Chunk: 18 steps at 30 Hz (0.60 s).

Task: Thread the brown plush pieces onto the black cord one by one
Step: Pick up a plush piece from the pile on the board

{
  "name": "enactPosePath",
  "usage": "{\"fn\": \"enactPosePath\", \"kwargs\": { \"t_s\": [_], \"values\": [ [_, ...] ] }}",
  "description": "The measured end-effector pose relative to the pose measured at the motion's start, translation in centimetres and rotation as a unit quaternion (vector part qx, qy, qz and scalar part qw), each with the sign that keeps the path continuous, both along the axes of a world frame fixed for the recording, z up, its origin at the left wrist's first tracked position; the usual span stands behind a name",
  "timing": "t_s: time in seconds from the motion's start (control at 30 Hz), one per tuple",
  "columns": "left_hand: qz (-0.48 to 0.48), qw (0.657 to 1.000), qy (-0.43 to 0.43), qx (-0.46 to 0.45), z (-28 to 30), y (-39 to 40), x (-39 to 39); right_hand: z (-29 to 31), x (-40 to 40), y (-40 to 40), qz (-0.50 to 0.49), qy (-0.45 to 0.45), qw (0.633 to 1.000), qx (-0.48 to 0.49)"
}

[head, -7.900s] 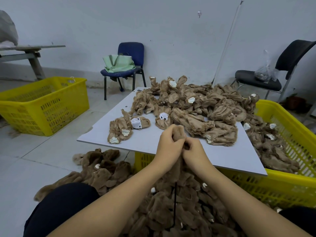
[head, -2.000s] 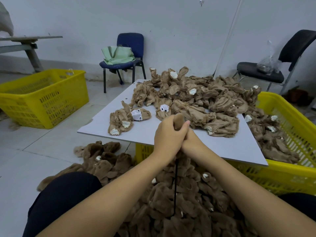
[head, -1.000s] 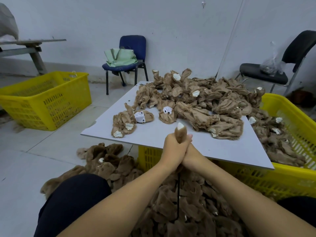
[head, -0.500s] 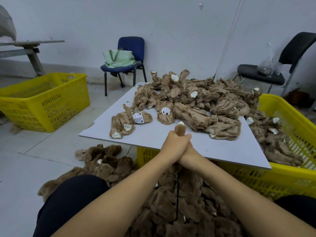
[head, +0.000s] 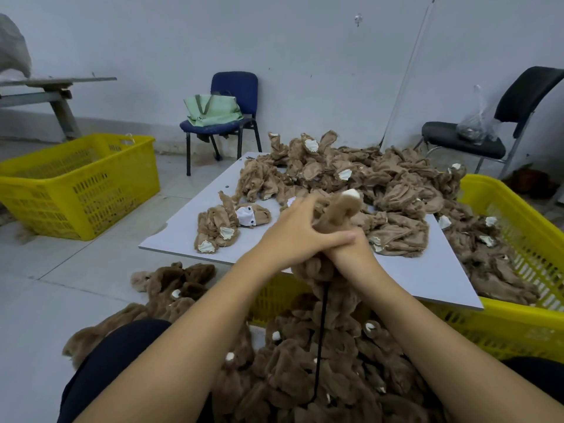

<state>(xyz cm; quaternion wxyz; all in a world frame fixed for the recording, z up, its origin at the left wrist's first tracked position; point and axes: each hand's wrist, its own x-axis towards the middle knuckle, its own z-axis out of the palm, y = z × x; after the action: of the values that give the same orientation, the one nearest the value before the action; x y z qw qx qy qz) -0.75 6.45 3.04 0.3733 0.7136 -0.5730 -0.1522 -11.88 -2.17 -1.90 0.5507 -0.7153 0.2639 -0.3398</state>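
The left hand [head: 300,236] is wrapped around a brown plush piece [head: 341,210], its fingers curled over the fuzzy fabric and its thumb lying across the right hand [head: 351,254], which grips the same piece from below. The piece stands up between the 2 hands, its white-tipped end poking above them, just in front of the near edge of the grey board [head: 439,279]. From under the hands the black cord [head: 320,340] drops straight down through a dense string of darker plush pieces [head: 305,377] heaped between the person's knees. On the board lies a big pile of lighter, inside-out plush pieces [head: 366,181], with 1 small clump [head: 218,228] set apart at its left. The board rests on a yellow crate [head: 515,325] that holds more pieces. Another yellow crate [head: 76,184] sits on the floor at left, a blue chair [head: 235,87] with a green bag [head: 213,109] stands at the wall, and a black chair [head: 525,90] is at right.
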Motion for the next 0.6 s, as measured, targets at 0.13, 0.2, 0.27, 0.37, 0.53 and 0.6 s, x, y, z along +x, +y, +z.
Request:
{"fn": "enactPosePath", "kwargs": {
  "t_s": [0.13,0.2,0.27,0.37,0.53,0.6],
  "values": [
    [-0.043,0.984,0.066,0.162,-1.0,2.0,2.5,0.6,-0.2,0.7,0.004,-0.093,0.988,0.125],
    [-0.026,0.992,0.085,0.094,-1.1,1.9,2.1,0.8,0.0,0.6,0.005,-0.144,0.973,0.178],
    [0.012,0.993,0.116,-0.018,-0.9,1.6,1.4,1.5,0.3,0.6,-0.001,-0.171,0.953,0.249],
    [0.027,0.983,0.123,-0.133,-1.0,1.2,0.5,1.7,0.4,-0.4,-0.014,-0.143,0.946,0.29],
    [0.062,0.966,0.204,-0.146,-1.8,0.0,-0.6,1.2,0.4,-0.2,-0.061,-0.034,0.969,0.239],
    [0.052,0.966,0.223,-0.116,-2.0,-0.2,-0.6,0.7,0.6,-0.4,-0.12,-0.028,0.977,0.176]
  ]
}}
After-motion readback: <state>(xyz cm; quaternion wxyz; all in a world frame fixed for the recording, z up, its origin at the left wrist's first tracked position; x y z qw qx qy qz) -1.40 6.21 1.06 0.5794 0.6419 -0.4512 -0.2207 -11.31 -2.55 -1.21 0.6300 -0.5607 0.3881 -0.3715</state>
